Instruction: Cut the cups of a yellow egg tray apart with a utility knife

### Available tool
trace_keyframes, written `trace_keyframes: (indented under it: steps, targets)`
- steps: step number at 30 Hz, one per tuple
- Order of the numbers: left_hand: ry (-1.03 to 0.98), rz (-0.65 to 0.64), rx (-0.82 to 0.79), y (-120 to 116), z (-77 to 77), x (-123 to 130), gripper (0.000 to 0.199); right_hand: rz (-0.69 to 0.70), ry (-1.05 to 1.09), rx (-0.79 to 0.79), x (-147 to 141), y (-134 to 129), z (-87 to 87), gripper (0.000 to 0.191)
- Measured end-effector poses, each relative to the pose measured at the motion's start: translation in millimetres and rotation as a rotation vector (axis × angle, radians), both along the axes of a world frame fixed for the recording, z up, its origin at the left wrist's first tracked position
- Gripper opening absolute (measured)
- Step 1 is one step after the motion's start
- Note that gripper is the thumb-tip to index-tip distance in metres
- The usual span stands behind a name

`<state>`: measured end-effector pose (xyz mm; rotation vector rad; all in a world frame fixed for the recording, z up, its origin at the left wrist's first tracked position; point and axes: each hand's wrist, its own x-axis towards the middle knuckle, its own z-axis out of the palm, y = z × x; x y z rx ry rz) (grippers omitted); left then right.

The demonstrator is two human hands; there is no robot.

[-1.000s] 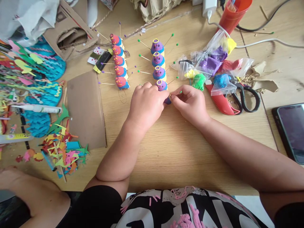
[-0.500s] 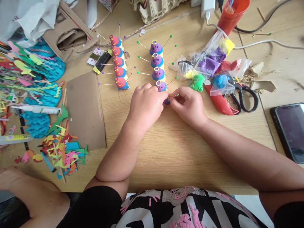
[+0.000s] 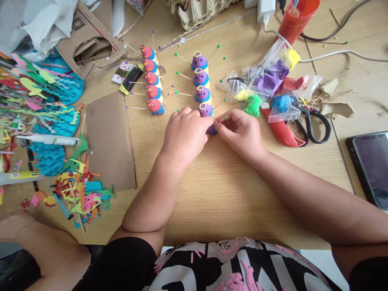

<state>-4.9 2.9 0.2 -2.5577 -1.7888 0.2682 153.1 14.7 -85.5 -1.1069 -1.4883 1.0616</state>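
Note:
In the head view a row of purple-and-blue clay figures (image 3: 202,94) on a pale yellow base stands in the middle of the table. Thin sticks with green ball tips poke out of its sides. My left hand (image 3: 186,137) is closed round the near end of the row and hides much of it; a purple clay figure (image 3: 211,129) shows beyond its thumb. My right hand (image 3: 241,133) pinches a thin green-tipped stick (image 3: 223,119) against that figure's right side. Whether the point has gone in, I cannot see. A similar red-and-blue row (image 3: 153,93) stands to the left.
Bagged clay (image 3: 268,83) and red-and-black scissors (image 3: 286,125) lie right of my hands, with a phone (image 3: 372,167) farther right. Cardboard (image 3: 110,145), paper scraps (image 3: 81,194) and another person's arm (image 3: 45,246) are at left. A red cup (image 3: 297,22) stands behind.
Little differs. The green-tipped stick in my right fingers has tilted slightly and shows more of its length. My left hand has barely shifted.

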Motion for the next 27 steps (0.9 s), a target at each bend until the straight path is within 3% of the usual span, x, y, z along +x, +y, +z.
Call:
trace_keyframes:
  steps: [14,27]
  targets:
    - [-0.027,0.023,-0.014,-0.3,1.9,1.2,0.018,0.013,-0.138,0.057,2.8,0.1,2.1,0.016]
    - [-0.034,0.036,-0.008,1.5,4.3,-0.7,0.016,0.059,-0.125,0.034,0.4,1.1,-5.4,0.009]
